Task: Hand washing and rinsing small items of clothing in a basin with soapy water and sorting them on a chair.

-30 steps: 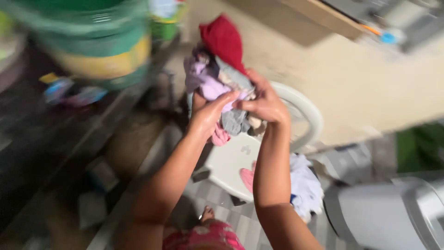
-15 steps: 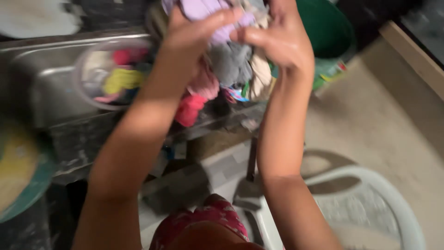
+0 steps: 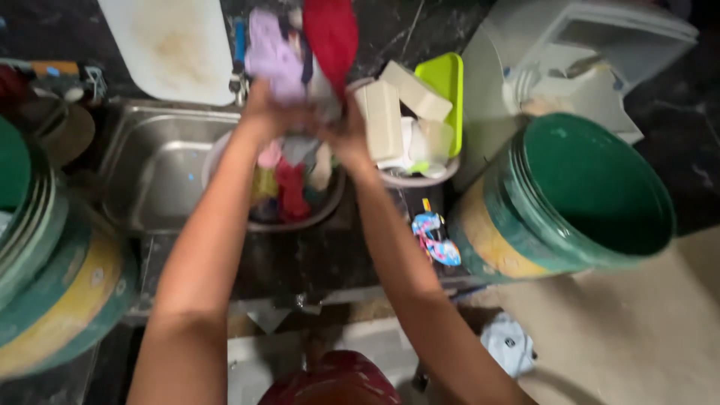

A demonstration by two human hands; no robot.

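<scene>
Both hands, left hand (image 3: 264, 114) and right hand (image 3: 346, 133), had their fingers closed around a bundle of clothes (image 3: 304, 52) held above a bowl (image 3: 330, 206) of laundry in the steel sink (image 3: 150, 169), beside a green bucket (image 3: 577, 195).

above the steel sink (image 3: 142, 161): left hand (image 3: 264, 114) and right hand (image 3: 346, 131) gripping a bundle of clothes (image 3: 304, 52); right of the sink, a green bucket (image 3: 577, 195).
</scene>
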